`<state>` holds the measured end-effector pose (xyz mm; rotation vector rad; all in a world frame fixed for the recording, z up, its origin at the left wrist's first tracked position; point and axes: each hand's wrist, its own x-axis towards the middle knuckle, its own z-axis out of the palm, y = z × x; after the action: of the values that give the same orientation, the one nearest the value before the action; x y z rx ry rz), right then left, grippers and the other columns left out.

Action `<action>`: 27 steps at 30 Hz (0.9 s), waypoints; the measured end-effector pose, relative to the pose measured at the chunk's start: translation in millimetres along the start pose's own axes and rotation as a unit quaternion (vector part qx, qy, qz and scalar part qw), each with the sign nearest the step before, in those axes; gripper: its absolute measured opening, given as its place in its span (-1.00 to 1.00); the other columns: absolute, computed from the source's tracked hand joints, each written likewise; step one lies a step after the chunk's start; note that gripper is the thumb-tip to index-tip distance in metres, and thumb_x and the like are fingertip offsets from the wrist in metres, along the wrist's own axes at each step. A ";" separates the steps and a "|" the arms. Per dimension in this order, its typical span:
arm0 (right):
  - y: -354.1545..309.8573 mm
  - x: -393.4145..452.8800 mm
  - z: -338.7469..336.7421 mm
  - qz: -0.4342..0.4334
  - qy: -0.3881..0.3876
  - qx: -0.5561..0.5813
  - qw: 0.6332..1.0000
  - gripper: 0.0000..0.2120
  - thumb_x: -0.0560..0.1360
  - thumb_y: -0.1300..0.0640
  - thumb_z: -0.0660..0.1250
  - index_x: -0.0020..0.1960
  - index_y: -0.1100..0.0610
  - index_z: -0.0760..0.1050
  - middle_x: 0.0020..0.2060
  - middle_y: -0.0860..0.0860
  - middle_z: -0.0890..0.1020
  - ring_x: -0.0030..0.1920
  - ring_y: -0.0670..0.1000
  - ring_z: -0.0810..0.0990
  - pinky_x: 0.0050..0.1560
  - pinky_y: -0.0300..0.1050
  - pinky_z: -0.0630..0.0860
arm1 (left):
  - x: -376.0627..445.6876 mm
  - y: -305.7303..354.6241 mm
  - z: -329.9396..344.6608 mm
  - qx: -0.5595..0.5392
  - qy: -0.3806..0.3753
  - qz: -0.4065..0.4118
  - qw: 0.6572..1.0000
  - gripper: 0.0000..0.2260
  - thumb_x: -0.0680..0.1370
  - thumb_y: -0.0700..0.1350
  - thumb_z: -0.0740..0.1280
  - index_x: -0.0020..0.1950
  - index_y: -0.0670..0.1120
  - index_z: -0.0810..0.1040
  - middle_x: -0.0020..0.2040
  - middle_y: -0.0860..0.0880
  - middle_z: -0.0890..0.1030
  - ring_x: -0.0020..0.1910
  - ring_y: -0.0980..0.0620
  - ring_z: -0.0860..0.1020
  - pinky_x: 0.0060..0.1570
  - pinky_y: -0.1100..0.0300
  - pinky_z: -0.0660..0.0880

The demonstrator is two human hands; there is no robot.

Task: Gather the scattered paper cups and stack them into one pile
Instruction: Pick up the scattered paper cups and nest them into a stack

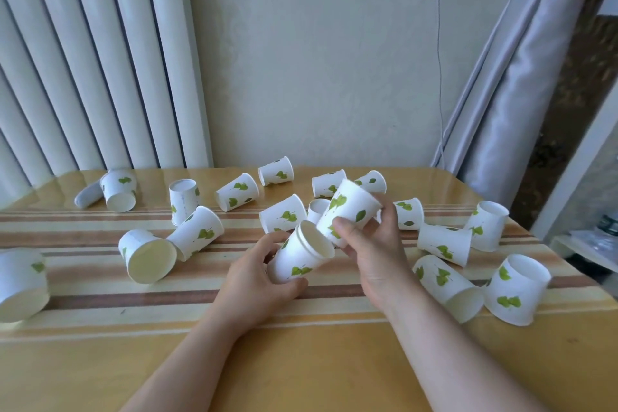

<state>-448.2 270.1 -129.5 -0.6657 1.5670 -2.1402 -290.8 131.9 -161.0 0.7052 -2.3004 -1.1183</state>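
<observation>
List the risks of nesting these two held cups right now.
1. The right hand's cup is tilted against the rim of the left hand's cup; forcing it may crease the paper.
2. Loose cups lie close behind both hands, so a careless push could roll them across the table.

The left frame edge cuts off a cup [20, 283] lying left of the table [301, 361]. At the table's far-left corner, another cup [118, 189] half hides a blurred white object [87, 196].
</observation>
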 end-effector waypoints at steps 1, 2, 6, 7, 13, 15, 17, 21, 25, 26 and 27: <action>6.5 -2.0 0.3 0.005 -0.001 -0.009 1.000 -0.33 0.35 0.15 0.59 0.37 -0.14 0.43 0.19 0.03 0.75 0.24 0.10 0.73 0.16 0.13 0.67 | -0.3 0.0 0.1 0.002 -0.001 0.003 1.000 -0.35 0.36 0.06 0.65 0.37 0.36 0.48 0.14 0.28 0.65 0.06 0.31 0.61 0.08 0.25 0.53; 12.6 -4.8 -0.2 0.007 -0.005 -0.015 1.000 -0.31 0.36 0.15 0.60 0.40 -0.15 0.42 0.18 -0.01 0.76 0.23 0.07 0.73 0.18 0.14 0.66 | -0.4 0.0 0.2 0.005 -0.003 0.005 1.000 -0.37 0.36 0.07 0.64 0.34 0.38 0.49 0.11 0.29 0.66 0.05 0.32 0.60 0.05 0.27 0.53; 29.4 -13.8 -2.8 0.016 -0.037 -0.023 0.999 -0.26 0.40 0.18 0.60 0.49 -0.10 0.39 0.22 -0.04 0.75 0.27 0.01 0.72 0.28 0.14 0.64 | 1.5 -1.0 2.3 0.032 -0.016 0.011 0.999 -0.39 0.35 0.12 0.62 0.34 0.34 0.51 0.07 0.26 0.69 0.00 0.27 0.63 -0.02 0.28 0.54; 30.4 -15.1 -2.8 0.016 -0.042 -0.028 0.999 -0.28 0.40 0.17 0.59 0.47 -0.11 0.40 0.20 -0.06 0.76 0.25 -0.01 0.72 0.23 0.04 0.65 | 2.3 -1.4 2.8 0.036 -0.017 0.011 0.999 -0.39 0.34 0.13 0.62 0.35 0.34 0.50 0.06 0.25 0.69 -0.01 0.27 0.63 -0.04 0.28 0.53; 23.2 -15.7 -9.8 0.031 -0.038 -0.028 0.998 -0.32 0.35 0.20 0.33 0.43 -0.20 0.47 0.22 -0.03 0.72 0.23 0.02 0.67 0.22 0.02 0.57 | 4.1 -1.0 1.8 0.042 -0.005 -0.011 0.999 -0.35 0.36 0.14 0.61 0.41 0.32 0.46 0.20 0.31 0.63 0.12 0.23 0.62 0.14 0.17 0.58; 16.7 -6.7 -8.1 0.044 0.008 -0.021 0.999 -0.27 0.26 0.24 0.23 0.36 -0.23 0.54 0.23 0.05 0.68 0.19 0.08 0.64 0.18 0.07 0.49 | 4.9 -2.0 2.0 0.038 0.001 -0.023 0.999 -0.40 0.38 0.10 0.59 0.36 0.31 0.46 0.19 0.30 0.63 0.13 0.21 0.61 0.13 0.13 0.58; 8.1 8.7 -1.8 0.037 0.055 -0.089 0.994 -0.35 0.35 0.27 0.24 0.33 -0.26 0.54 0.28 0.02 0.62 0.13 0.04 0.61 0.09 -0.03 0.50 | 7.0 -1.6 2.9 0.029 0.006 -0.038 0.999 -0.51 0.41 0.07 0.57 0.26 0.25 0.45 0.12 0.26 0.65 0.11 0.19 0.61 0.04 0.13 0.56; 6.4 38.9 17.0 0.003 -0.007 -0.356 0.935 -0.26 0.55 0.20 0.27 0.65 -0.27 0.22 0.58 -0.08 0.30 0.45 0.10 0.44 0.35 0.09 0.50 | 8.0 -1.1 3.1 -0.001 0.021 -0.067 0.998 -0.60 0.44 0.03 0.54 0.18 0.19 0.43 0.04 0.18 0.66 0.07 0.15 0.61 0.05 0.05 0.57; 19.4 52.7 27.3 -0.053 -0.149 -0.589 0.793 -0.22 0.61 0.04 0.34 0.70 -0.24 0.03 0.70 -0.11 0.00 0.60 0.29 0.13 0.55 0.22 0.30 | 6.4 -0.2 1.2 -0.032 0.031 -0.076 0.996 -0.57 0.43 0.03 0.52 0.22 0.21 0.45 0.07 0.17 0.68 0.10 0.12 0.63 0.17 -0.04 0.61; 22.2 52.8 25.7 -0.072 -0.150 -0.616 0.770 -0.28 0.63 -0.02 0.33 0.68 -0.26 0.06 0.69 -0.14 0.02 0.58 0.28 0.15 0.50 0.24 0.36 | 6.1 0.0 0.6 -0.037 0.033 -0.076 0.996 -0.56 0.43 0.03 0.52 0.23 0.22 0.45 0.08 0.18 0.68 0.11 0.13 0.63 0.18 -0.03 0.60; 23.1 50.9 23.0 -0.098 -0.136 -0.630 0.758 -0.36 0.64 -0.05 0.31 0.64 -0.26 0.13 0.67 -0.16 0.09 0.55 0.26 0.20 0.42 0.25 0.44 | 6.0 0.4 0.2 -0.040 0.034 -0.076 0.996 -0.56 0.42 0.04 0.53 0.23 0.22 0.44 0.08 0.18 0.68 0.11 0.14 0.63 0.19 -0.03 0.60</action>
<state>-474.6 216.5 -138.6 -1.4635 2.6860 -0.6740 -295.5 128.5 -159.6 0.8858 -2.1622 -1.2286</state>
